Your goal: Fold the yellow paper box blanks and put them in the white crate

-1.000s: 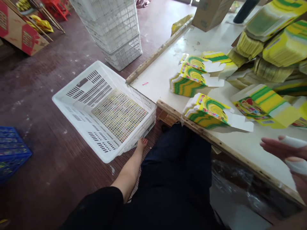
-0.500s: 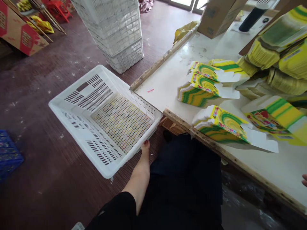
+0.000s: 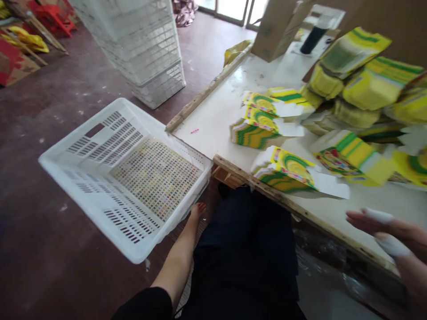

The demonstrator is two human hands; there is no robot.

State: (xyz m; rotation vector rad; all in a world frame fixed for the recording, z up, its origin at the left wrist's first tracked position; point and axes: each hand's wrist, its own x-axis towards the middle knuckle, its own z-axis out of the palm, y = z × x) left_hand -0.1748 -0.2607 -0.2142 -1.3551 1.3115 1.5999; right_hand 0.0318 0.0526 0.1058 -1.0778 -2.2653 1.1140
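Beside the near right wall of an upright white plastic crate, my left hand hangs low with its fingers loosely bent and nothing visible in them. Whether it touches the wall is hard to make out. The crate holds nothing but has small coloured specks on its perforated floor. Over the table's front edge at the right, my right hand is open, thumb and fingers apart, slightly blurred. White tape wraps its thumb and a finger. Nearest to it lies a stack of flat yellow-green cartons with white flaps.
More carton stacks and a heap of bundled cartons lie on the white table, which has a raised wooden edge. A cardboard box and a dark bottle stand farther back. Stacked white crates rise from the floor.
My right hand has come farther into view from the right edge. The left hand, earlier against the crate's side, now shows its fingers beside it. The view has shifted right.
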